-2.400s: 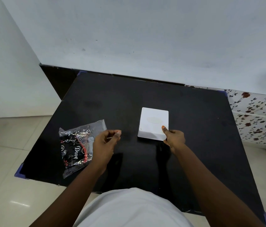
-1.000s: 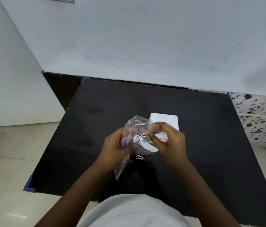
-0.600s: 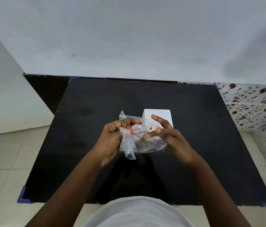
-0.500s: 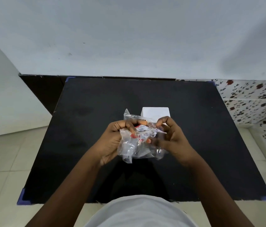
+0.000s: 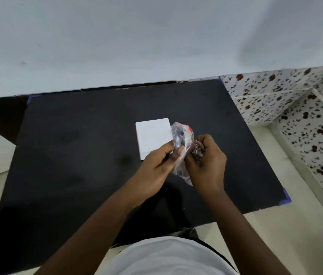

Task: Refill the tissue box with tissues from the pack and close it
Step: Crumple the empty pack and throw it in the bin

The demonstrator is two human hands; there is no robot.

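- Head view: we see the left hand (image 5: pixel 157 164) and the right hand (image 5: pixel 206 163) raised over the black table (image 5: pixel 77 155), both closed on a crinkled clear tissue pack (image 5: pixel 182 139).
- Left thumb and fingers pinch the pack's left side; right fingers curl tight around its right side.
- We see the white tissue box (image 5: pixel 153 136) lying flat on the table, lid apparently shut, just left of the pack and partly behind the left fingers.

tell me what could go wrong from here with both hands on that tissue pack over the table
Both hands, left hand and right hand, grip the thin plastic tissue pack in mid-air, so a hard pull could tear it and spill tissues. The white tissue box lies closed just beside it; a wrist could nudge it across the black table.
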